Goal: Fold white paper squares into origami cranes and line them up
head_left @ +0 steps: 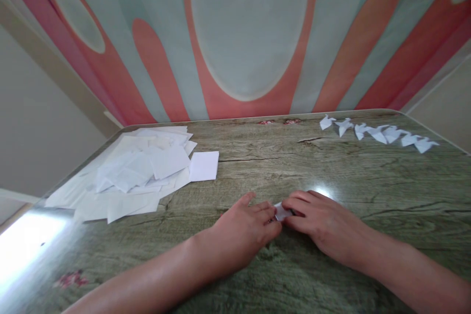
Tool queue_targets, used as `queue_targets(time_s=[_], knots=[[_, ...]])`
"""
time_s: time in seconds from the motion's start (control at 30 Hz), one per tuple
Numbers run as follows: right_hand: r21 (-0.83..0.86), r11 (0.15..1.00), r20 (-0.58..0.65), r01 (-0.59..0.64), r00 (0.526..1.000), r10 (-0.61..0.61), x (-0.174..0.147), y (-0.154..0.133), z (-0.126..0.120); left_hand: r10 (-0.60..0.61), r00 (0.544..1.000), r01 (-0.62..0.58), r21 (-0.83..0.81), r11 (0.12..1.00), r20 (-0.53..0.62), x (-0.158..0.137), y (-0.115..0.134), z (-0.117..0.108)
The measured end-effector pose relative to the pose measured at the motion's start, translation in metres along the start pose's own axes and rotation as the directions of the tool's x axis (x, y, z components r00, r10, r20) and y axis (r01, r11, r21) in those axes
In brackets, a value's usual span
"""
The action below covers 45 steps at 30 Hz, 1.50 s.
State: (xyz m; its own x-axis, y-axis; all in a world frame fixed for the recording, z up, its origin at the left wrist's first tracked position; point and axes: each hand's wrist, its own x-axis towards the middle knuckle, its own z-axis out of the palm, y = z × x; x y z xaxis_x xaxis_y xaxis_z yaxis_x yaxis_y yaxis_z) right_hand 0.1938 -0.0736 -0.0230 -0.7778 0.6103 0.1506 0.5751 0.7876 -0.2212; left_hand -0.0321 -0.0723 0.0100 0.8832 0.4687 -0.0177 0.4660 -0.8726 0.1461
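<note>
A small folded piece of white paper (281,212) lies near the middle of the wooden table, between my two hands and mostly covered by their fingers. On its left side, my left hand (247,228) is closed on the paper, thumb and fingertips pressed together. From the right, the bent fingers of my right hand (319,221) pinch the other edge. How the paper is folded under the fingertips cannot be made out.
Loose white paper sheets (136,171) are heaped at the left of the wood-grain table (250,157). Beside them lies a neat square paper stack (204,166). Several folded paper birds (377,133) stand in a row at the back right. A patterned wall (246,105) borders the far edge.
</note>
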Motion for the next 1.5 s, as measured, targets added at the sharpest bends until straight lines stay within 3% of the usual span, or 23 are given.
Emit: queue_targets(time_s=[0.1, 0.37, 0.67, 1.0, 1.07, 1.13, 1.27, 1.37, 1.5], knots=[[0.019, 1.0, -0.013, -0.012, 1.0, 0.012, 0.001, -0.001, 0.001, -0.022, 1.0, 0.022, -0.055, 0.998, -0.015, 0.0, -0.004, 0.002], [0.047, 0.997, -0.041, -0.054, 0.998, 0.056, 0.001, 0.002, -0.001, -0.01, 0.998, 0.008, 0.039, 0.999, 0.066, 0.002, 0.0, -0.001], [0.053, 0.99, -0.029, -0.13, 0.991, 0.132, -0.002, 0.008, -0.005, -0.029, 0.994, 0.029, 0.005, 1.0, 0.102, 0.001, -0.001, -0.001], [0.113, 0.989, -0.046, -0.096, 0.994, 0.101, -0.005, 0.014, -0.005, -0.046, 0.992, 0.054, -0.064, 0.997, 0.114, 0.0, -0.002, -0.002], [0.192, 0.975, -0.079, -0.115, 0.988, 0.132, -0.005, 0.017, -0.002, -0.054, 0.995, 0.064, -0.129, 0.99, 0.079, -0.002, -0.006, 0.003], [0.301, 0.94, -0.134, -0.16, 0.969, 0.208, -0.005, 0.019, 0.001, -0.107, 0.994, 0.098, -0.209, 0.973, -0.033, -0.004, -0.01, 0.011], [0.425, 0.865, -0.202, -0.267, 0.903, 0.378, -0.002, 0.019, 0.009, -0.328, 0.916, 0.25, -0.313, 0.916, -0.23, 0.0, -0.017, 0.026], [0.38, 0.876, -0.221, -0.297, 0.89, 0.398, 0.0, 0.016, 0.015, -0.446, 0.858, 0.366, -0.306, 0.879, -0.256, 0.007, -0.017, 0.031], [0.327, 0.898, -0.215, -0.295, 0.902, 0.375, 0.003, 0.012, 0.021, -0.442, 0.863, 0.366, -0.297, 0.882, -0.247, 0.013, -0.015, 0.032]])
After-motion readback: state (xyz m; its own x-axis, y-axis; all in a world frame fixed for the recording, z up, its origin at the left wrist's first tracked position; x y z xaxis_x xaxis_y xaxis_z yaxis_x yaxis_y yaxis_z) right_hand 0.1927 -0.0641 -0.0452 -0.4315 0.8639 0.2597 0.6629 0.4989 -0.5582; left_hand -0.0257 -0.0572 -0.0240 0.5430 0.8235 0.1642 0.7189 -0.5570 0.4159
